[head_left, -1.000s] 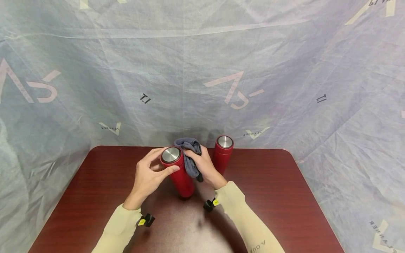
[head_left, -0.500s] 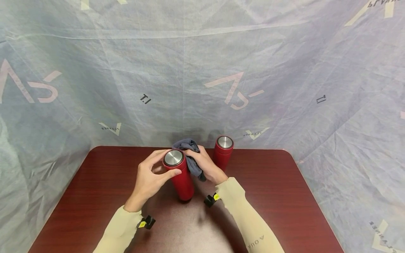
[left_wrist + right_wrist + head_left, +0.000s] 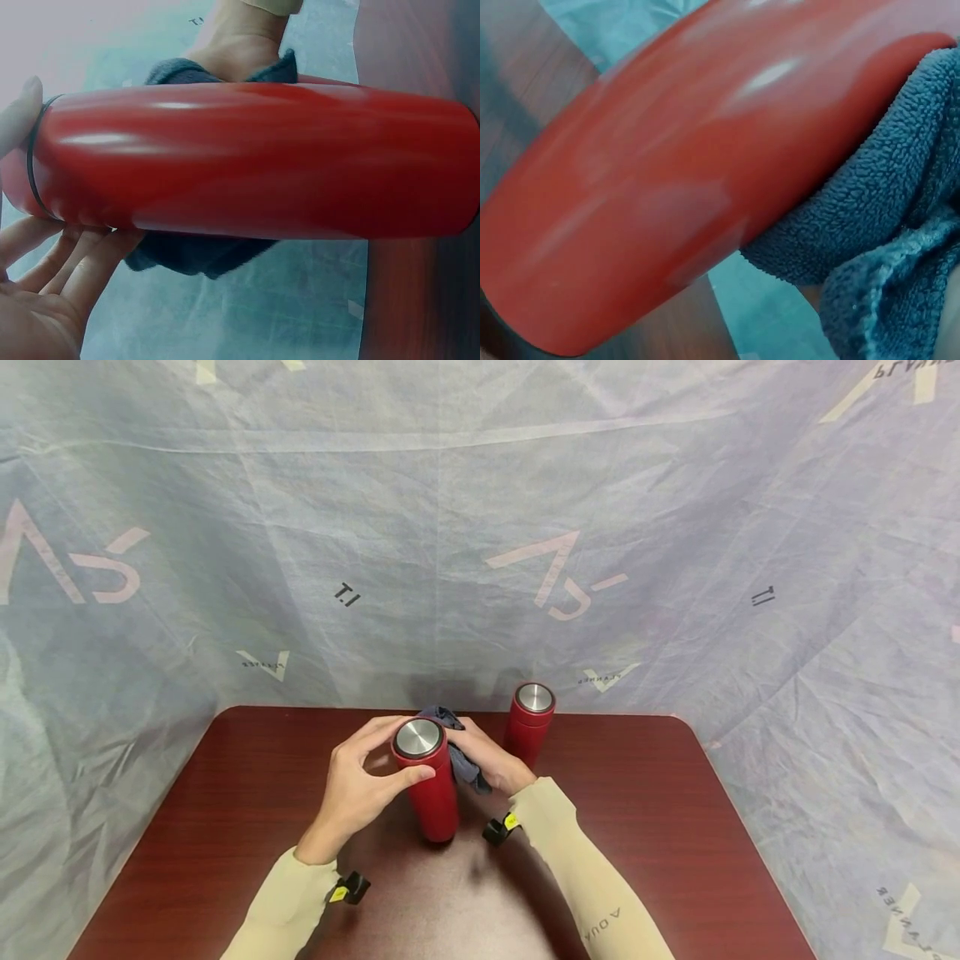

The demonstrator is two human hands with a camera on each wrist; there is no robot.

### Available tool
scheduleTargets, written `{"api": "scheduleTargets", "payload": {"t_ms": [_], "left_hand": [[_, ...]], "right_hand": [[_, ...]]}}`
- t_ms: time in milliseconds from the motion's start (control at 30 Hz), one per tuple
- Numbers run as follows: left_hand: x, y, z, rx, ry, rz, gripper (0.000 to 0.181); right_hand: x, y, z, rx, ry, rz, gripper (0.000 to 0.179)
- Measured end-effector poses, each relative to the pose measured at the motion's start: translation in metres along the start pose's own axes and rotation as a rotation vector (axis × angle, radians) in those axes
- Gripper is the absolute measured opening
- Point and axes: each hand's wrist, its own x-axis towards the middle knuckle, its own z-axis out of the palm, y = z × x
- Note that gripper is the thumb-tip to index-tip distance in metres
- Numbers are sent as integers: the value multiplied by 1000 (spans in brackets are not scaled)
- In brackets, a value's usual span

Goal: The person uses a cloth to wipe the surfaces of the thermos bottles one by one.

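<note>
A red thermos flask [image 3: 435, 806] with a brushed metal disc on its lid stands near the middle of the table, its base on the wood. My left hand [image 3: 362, 782] grips it round the top, thumb in front and fingers behind. On the far right side of the flask, my right hand [image 3: 489, 755] holds a bunched dark blue-grey cloth [image 3: 467, 770] against the wall of the flask. Close up, the terry cloth [image 3: 877, 172] touches the red surface in the right wrist view. The fingertips of the right hand are hidden behind the flask and cloth.
A second red thermos flask [image 3: 527, 733] stands upright just right of my right hand, close to the forearm. The dark red wooden table [image 3: 637, 827] ends at a grey-blue fabric sheet [image 3: 450, 568], which hangs behind it and on both sides.
The flask's top has tipped slightly right and towards me, with my left hand following. My right hand and the cloth have slid further behind the flask, so less cloth shows.
</note>
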Motion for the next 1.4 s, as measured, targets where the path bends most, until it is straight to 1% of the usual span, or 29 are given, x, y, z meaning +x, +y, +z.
{"api": "scheduleTargets", "payload": {"t_ms": [200, 400, 533, 633, 767, 867, 967, 1033, 1133, 1167, 1300, 1400], "left_hand": [[1, 5, 1, -14, -8, 10, 65], [1, 7, -1, 16, -22, 1, 65], [1, 8, -2, 19, -27, -2, 65], [1, 10, -4, 38, -24, 3, 65], [4, 13, -5, 64, -25, 12, 64], [6, 15, -6, 70, -24, 9, 64], [7, 16, -8, 81, -22, 5, 64], [7, 17, -9, 83, -24, 7, 64], [8, 21, -10, 85, -24, 10, 65], [8, 22, -10, 85, -24, 12, 66], [9, 27, -10, 68, -25, 24, 67], [11, 29, -10, 49, -28, 35, 66]], "right_hand": [[-2, 10, -2, 34, -96, 15, 30], [-2, 18, -1, 18, -145, 18, 26], [-2, 24, 1, 13, -178, 50, 24], [-2, 28, 0, -21, -167, 79, 26], [-4, 34, -1, -80, -110, 118, 34], [-4, 39, -2, -113, -81, 149, 40], [-4, 44, -3, -129, -85, 162, 40], [-3, 47, -4, -140, -107, 159, 44], [-6, 51, -5, -157, -95, 189, 50], [-7, 54, -6, -152, -92, 194, 52], [-10, 64, -8, -109, -90, 187, 49], [-12, 70, -10, -93, -69, 183, 49]]}}
